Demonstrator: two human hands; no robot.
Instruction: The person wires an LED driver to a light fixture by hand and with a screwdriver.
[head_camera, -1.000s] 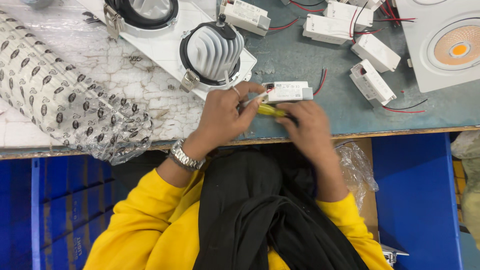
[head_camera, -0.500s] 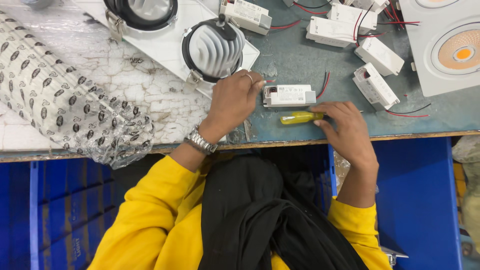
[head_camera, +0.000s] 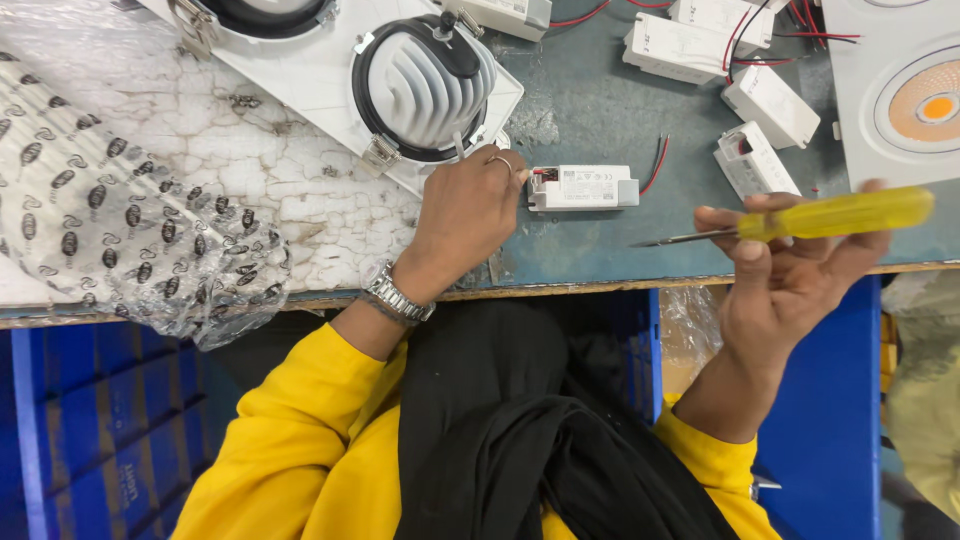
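Left hand (head_camera: 465, 215) curled, fingertips pinching wire at the end of the white driver box (head_camera: 585, 187) on the bench | right hand (head_camera: 790, 265) raised, gripping yellow screwdriver (head_camera: 800, 217), tip aimed left, well apart from box | risk: blade jabs left fingers or misses the terminal; box may skid.

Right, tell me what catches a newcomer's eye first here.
The yellow-handled screwdriver, held up in the right hand at the right, stands out most. Next, the ribbed white lamp housing at top centre, with the left hand just below it, beside a small white driver box on the grey bench.
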